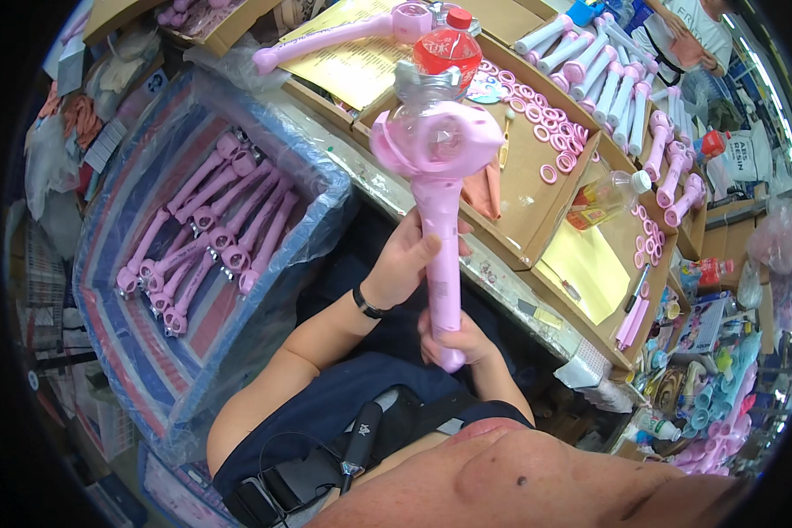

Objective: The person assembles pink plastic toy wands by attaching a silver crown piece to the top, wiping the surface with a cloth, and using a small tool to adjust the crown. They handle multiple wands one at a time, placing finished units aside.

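Both hands are closed around a pink toy wand (444,255), which stands nearly upright in front of me. My left hand (405,260) wraps the upper part of its handle, just below the broad head. Lower down, my right hand (459,340) grips the handle near its rounded end. The wand's head has pink rounded sides around a clear part, with a silvery piece on top. Behind that head, a bottle (449,48) with a red cap and red label is partly hidden. Another pink wand (343,37) lies across yellow paper (348,66) on the table.
On my left, a striped, plastic-lined bin (194,378) holds several pink wands. Cardboard trays (524,224) on the table contain pink rings (550,119), yellow paper (590,273) and a pen. White-and-pink handles (603,70) are stacked at the back. Another person (691,40) stands at the far right.
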Motion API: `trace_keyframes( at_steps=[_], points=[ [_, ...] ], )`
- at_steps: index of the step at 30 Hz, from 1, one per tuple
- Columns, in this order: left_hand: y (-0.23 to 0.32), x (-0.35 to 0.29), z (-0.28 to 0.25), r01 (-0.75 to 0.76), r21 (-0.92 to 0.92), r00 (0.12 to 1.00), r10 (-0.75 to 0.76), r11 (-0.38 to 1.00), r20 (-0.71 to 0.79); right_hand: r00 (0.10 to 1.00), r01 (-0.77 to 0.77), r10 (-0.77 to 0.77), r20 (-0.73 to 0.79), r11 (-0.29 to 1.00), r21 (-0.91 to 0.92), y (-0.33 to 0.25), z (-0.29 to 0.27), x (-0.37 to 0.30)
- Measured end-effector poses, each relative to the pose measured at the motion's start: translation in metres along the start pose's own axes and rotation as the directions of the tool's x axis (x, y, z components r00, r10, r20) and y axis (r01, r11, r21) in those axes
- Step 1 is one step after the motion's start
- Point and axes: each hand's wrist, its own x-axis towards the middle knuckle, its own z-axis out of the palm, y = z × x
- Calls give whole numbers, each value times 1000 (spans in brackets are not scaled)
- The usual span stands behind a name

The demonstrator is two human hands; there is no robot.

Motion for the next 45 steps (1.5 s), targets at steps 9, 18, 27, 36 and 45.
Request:
trace_keyframes(
  at_steps=[9,18,27,36,45],
  points=[
    [8,1,1,85,-174,996,-77,981,52,995,-91,90,-51,996,-8,12,-19,-7],
    [18,49,-25,-190,-82,982,191,978,4,933,-154,-157,-324,641,-752,-6,14,-17],
    [173,52,61,-980,135,23,598,-144,801,496,183,-686,-532,682,-708,-168,6,-150],
    [154,61,133,-958,-232,-263,183,-170,947,92,-117,-689,-718,709,-696,-405,-144,-183],
    [148,44,151,-953,-167,-196,94,-252,976,-246,-453,-814,-526,576,-681,-510,-284,-212]
  ],
)
